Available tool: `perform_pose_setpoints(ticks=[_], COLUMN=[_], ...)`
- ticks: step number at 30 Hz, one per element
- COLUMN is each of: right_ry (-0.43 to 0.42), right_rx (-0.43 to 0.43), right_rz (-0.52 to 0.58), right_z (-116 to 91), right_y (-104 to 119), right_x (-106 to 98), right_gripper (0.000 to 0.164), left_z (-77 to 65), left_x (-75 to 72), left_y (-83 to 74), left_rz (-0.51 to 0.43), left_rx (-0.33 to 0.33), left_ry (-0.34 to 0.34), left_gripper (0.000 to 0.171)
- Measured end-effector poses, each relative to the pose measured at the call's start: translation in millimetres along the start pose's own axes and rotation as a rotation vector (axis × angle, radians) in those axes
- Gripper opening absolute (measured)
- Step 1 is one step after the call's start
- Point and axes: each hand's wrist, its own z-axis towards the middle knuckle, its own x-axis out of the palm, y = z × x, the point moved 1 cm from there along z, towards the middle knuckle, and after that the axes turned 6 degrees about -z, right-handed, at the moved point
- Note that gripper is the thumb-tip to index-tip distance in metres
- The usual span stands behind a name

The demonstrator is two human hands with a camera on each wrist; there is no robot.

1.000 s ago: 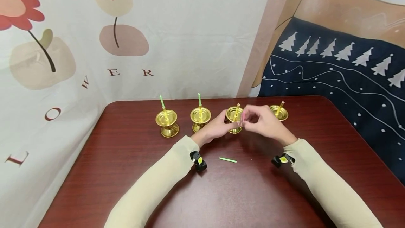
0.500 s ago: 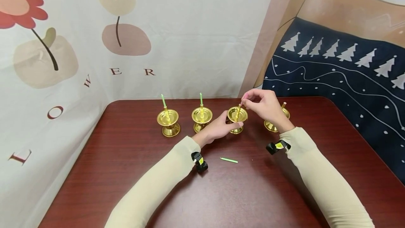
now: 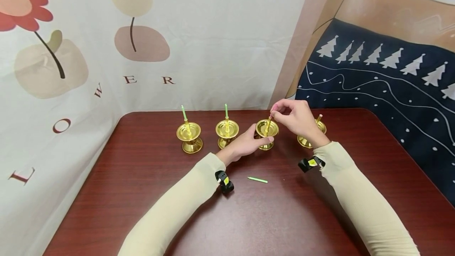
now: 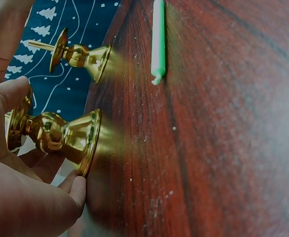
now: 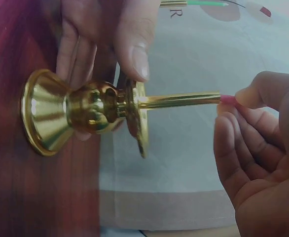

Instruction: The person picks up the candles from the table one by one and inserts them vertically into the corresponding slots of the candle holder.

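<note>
My left hand (image 3: pixel 250 141) curls round the stem of a gold candle holder (image 3: pixel 267 128), thumb near its dish rim. In the right wrist view that holder (image 5: pixel 92 111) stands on its flared base, a narrow tube (image 5: pixel 184 100) rising from the dish. Above it, my right hand (image 3: pixel 296 117) pinches a pink candle (image 5: pixel 228 99) between thumb and index finger. The candle's lower end sits right at the tube's mouth; its upper part is hidden by the fingers. A fourth holder (image 4: pixel 75 55), its tube bare, stands to the right, partly behind my right hand.
Two gold holders, one at the far left (image 3: pixel 189 132) and one beside my left hand (image 3: pixel 226 128), carry green candles. A loose green candle (image 3: pixel 257 179) lies on the dark red table (image 3: pixel 142 192) in front. A printed cloth (image 3: pixel 213 50) hangs behind the table's back edge.
My right hand has lifted the pink candle from beside the holder's dish up to the top of its tube. The left hand has stayed on the holder.
</note>
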Motion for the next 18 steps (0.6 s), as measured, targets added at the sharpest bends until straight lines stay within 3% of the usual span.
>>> perform_pose_setpoints(ticks=[9,18], right_ry=[0.023,0.032], right_rx=[-0.129,-0.02], right_rz=[-0.118,-0.125], right_z=[4.8,-7.0], right_y=[4.9,0.7], right_x=[-3.1,-0.8], right_gripper=[0.006,0.005], left_z=[0.0,-1.5], left_x=[-1.6,0.5], left_y=[0.1,-0.5], left_rz=[-0.001,0.007], left_rx=[0.007,-0.013], left_ry=[0.006,0.007], left_gripper=[0.073,0.076])
